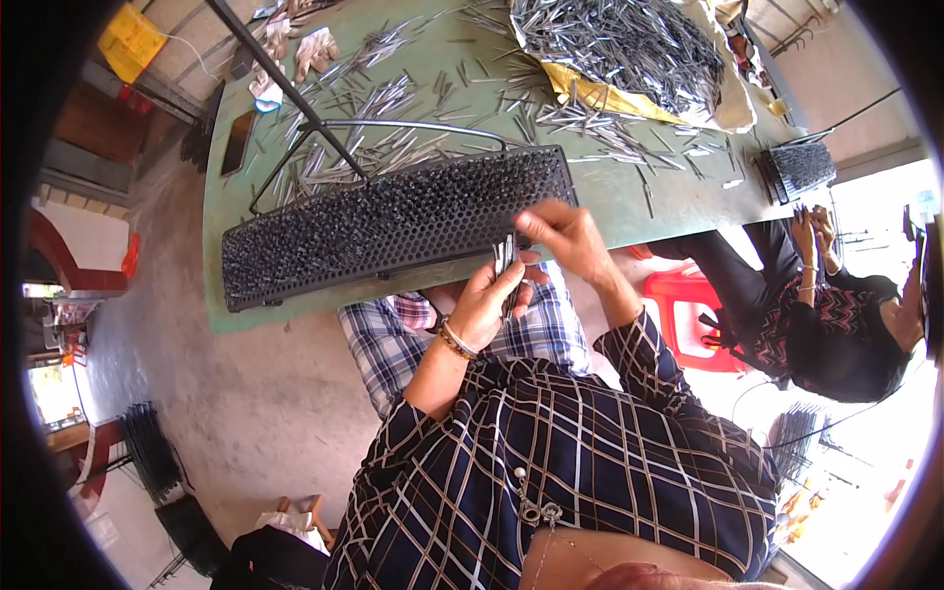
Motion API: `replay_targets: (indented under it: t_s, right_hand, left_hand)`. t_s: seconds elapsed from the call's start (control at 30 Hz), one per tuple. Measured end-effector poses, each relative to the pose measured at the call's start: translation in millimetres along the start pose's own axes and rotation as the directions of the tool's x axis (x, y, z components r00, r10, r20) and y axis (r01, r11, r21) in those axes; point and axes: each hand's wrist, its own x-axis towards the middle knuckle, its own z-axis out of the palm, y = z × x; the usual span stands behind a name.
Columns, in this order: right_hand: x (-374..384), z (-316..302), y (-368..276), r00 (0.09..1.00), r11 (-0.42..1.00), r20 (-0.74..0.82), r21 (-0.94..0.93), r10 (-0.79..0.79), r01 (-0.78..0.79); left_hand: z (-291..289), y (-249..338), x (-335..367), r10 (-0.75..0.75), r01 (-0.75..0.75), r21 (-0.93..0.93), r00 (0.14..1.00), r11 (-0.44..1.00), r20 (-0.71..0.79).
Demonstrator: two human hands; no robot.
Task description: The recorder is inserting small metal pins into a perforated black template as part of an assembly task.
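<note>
A bundle of thin, dark and silvery metal strips (504,255) stands up out of my left hand (482,303), whose fingers are wrapped round it just off the table edge. Close above it, over the near right part of the black rack, is my right hand (570,241). Its thumb and fingertips are pinched together; what they hold, if anything, is too small and blurred to name. The long black perforated rack (393,221) lies tilted along the table's near edge. Dark pieces fill many of its holes, while a stretch of holes toward the near right shows bare.
Loose strips (379,123) lie scattered on the green table (610,228). A yellow-edged sack (615,44) heaped with strips sits at the back. Gloves (315,51) and a phone-like dark slab (238,145) lie left. A co-worker (836,329) sits right, by a red stool (678,320) and smaller rack (798,169).
</note>
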Motion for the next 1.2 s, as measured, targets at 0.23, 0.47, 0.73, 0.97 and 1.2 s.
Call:
replay_targets:
  t_s: [0.23, 0.47, 0.73, 0.97, 1.2]
  right_hand:
    - [-15.8, -0.1, -15.1, 0.938, 0.884, 0.114, 0.315, 0.327, -0.346]
    - [-13.4, -17.8, -6.4, 0.928, 0.862, 0.033, 0.359, 0.370, -0.356]
    - [30.3, -52.6, 7.3, 0.948, 0.993, -0.301, 0.076, 0.105, -0.086]
    - [48.5, -51.3, 24.2, 0.975, 0.963, -0.180, -0.257, -0.128, 0.079]
    - [43.3, -45.1, 27.9, 0.963, 0.942, -0.144, -0.283, -0.229, 0.181]
  left_hand:
    - [5.9, -4.2, 2.5, -0.005, 0.005, 0.085, 1.000, 0.996, -0.002]
    - [11.9, -8.7, 11.9, -0.017, 0.029, 0.181, 0.998, 0.983, -0.066]
    - [13.1, -10.5, 18.2, -0.048, 0.066, 0.143, 0.991, 0.988, -0.125]
    - [9.9, -11.2, 14.6, -0.096, 0.108, 0.085, 0.986, 0.991, -0.134]
    - [6.2, -12.4, 14.1, -0.112, 0.119, 0.040, 0.985, 0.992, -0.131]
